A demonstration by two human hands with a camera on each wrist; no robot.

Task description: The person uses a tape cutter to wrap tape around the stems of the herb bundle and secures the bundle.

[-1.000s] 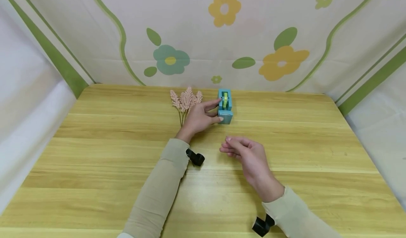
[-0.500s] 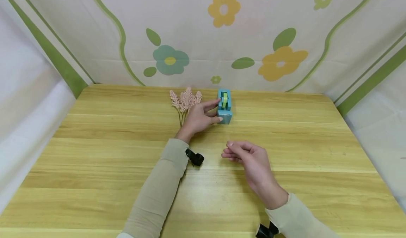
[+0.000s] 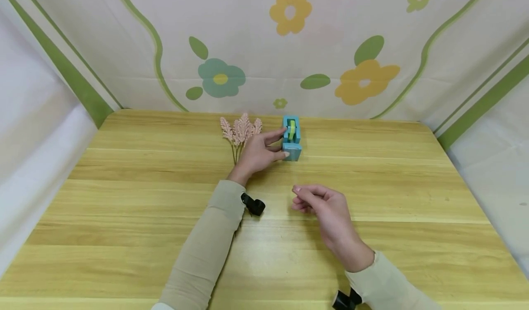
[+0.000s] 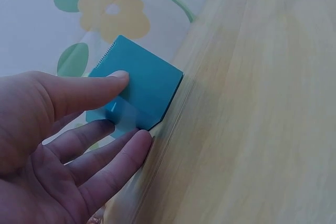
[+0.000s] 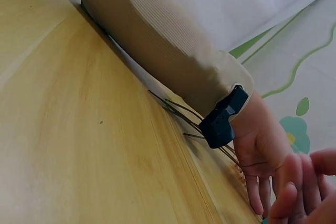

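A blue tape dispenser (image 3: 292,152) with a yellow-green tape roll (image 3: 291,130) stands near the table's back edge. My left hand (image 3: 258,153) grips its left side; in the left wrist view the thumb presses the dispenser's flat blue face (image 4: 149,85) and the other fingers lie along its side. Closer to me, my right hand (image 3: 328,209) has thumb and index finger pinched together, in line with the dispenser's front. A faint clear strip of tape runs between them. In the right wrist view the right fingers (image 5: 302,187) overlap the left hand.
Pink artificial flowers (image 3: 241,128) lie behind the left forearm, their thin dark stems (image 5: 181,109) running under it. A white curtain (image 3: 256,39) with printed flowers hangs behind the wooden table (image 3: 124,209).
My right hand has drawn back slightly toward me from the dispenser, then stayed nearly in place, fingers still pinched. The left hand and dispenser have kept their places.
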